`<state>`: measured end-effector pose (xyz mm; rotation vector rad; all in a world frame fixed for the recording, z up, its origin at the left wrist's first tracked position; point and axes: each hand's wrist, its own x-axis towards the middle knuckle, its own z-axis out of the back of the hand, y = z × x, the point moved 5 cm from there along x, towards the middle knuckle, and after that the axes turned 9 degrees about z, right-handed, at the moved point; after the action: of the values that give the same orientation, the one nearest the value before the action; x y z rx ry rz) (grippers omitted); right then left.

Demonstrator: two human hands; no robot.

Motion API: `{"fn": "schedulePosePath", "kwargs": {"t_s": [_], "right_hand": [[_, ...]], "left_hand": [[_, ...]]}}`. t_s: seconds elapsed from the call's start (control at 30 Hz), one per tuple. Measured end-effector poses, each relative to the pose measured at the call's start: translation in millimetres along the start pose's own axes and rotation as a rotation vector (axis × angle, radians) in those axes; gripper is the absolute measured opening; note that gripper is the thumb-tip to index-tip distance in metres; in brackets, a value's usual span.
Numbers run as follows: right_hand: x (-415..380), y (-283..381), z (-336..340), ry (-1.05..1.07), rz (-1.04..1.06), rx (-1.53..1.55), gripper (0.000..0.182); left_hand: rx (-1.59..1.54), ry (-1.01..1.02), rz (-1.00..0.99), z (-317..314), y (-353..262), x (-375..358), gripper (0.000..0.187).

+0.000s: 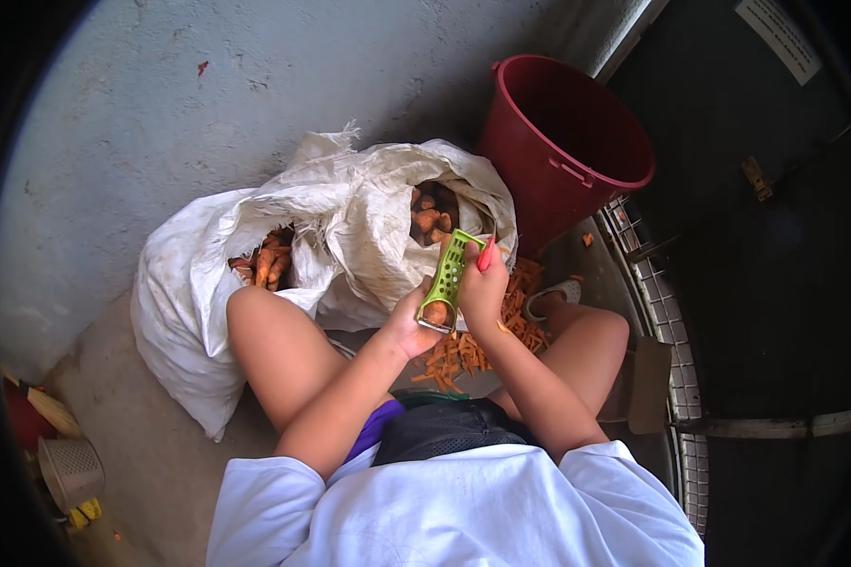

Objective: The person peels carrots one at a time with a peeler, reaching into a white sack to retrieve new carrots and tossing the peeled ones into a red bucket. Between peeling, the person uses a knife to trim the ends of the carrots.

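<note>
My left hand [412,326] is closed around a carrot [435,313], whose orange end shows at the lower part of a green peeler [450,274] with round holes and a blade at its near end. My right hand [485,288] grips the peeler from the right. A small red-handled knife [486,255] also sits in the right hand, pointing up. Just beyond the hands, a white woven sack [373,241] stands open with carrots [432,215] inside. Under the right forearm lies a heap of orange carrot strips [459,356].
Another white sack [184,302] with carrots [272,260] leans beside my left knee. A large dark red bucket [529,151] stands at the back right by the wall. A wire grid [667,321] runs along the right. A perforated basket [71,472] lies at the lower left.
</note>
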<state>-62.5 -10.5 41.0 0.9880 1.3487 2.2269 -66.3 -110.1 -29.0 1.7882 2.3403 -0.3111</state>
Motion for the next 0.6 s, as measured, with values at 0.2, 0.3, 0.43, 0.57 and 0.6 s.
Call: {"fn": "schedulePosePath", "kwargs": {"t_s": [0.2, 0.3, 0.43, 0.57, 0.6], "right_hand": [[7, 1, -1, 0.02, 0.005, -0.158, 0.017], [19, -7, 7, -0.052, 0.021, -0.206, 0.018], [63, -32, 32, -0.187, 0.022, -0.304, 0.019], [92, -51, 53, -0.362, 0.044, -0.367, 0.02], [99, -48, 66, -0.432, 0.02, -0.37, 0.02]], "left_hand": [[0.221, -0.136, -0.006, -4, -6, -4, 0.035], [0.288, -0.204, 0.082, 5, -5, -8, 0.035], [0.376, -0.152, 0.153, -20, 14, -20, 0.035], [0.531, -0.189, 0.153, -31, 8, -21, 0.036], [0.51, -0.135, 0.176, -33, 12, -22, 0.036]]}}
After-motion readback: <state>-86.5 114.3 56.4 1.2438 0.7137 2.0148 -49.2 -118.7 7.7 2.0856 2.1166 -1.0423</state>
